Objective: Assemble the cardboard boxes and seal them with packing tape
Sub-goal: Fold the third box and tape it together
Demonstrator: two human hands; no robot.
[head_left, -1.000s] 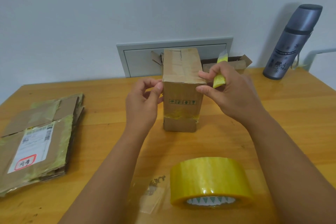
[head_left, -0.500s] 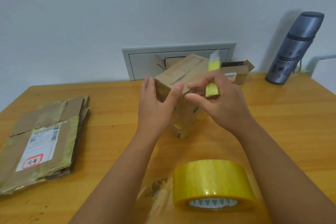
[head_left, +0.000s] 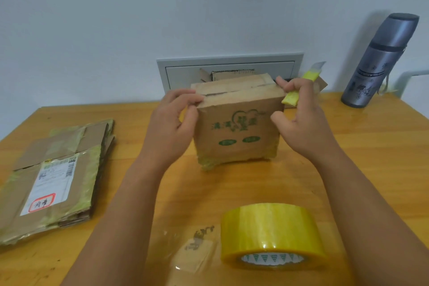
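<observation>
A small brown cardboard box (head_left: 239,132) with green print stands upright mid-table, its broad face toward me and yellowish tape around its base. My left hand (head_left: 173,126) pinches its top left corner. My right hand (head_left: 301,121) holds a yellow utility knife (head_left: 301,87), blade pointing up and right, while its fingers touch the box's top right corner. The top flaps lie closed with a seam showing between them. A large roll of yellow packing tape (head_left: 272,234) lies on its side near the table's front.
A stack of flattened, taped cardboard boxes (head_left: 53,176) lies at the left. A used piece of clear tape (head_left: 197,251) lies beside the roll. A grey flask (head_left: 380,60) stands at the back right. Another open box (head_left: 228,74) sits behind, against a wall panel (head_left: 229,58).
The box has been turned from its narrow side to its broad printed face toward me and set upright. Both hands shifted to its top corners, the knife still in my right hand.
</observation>
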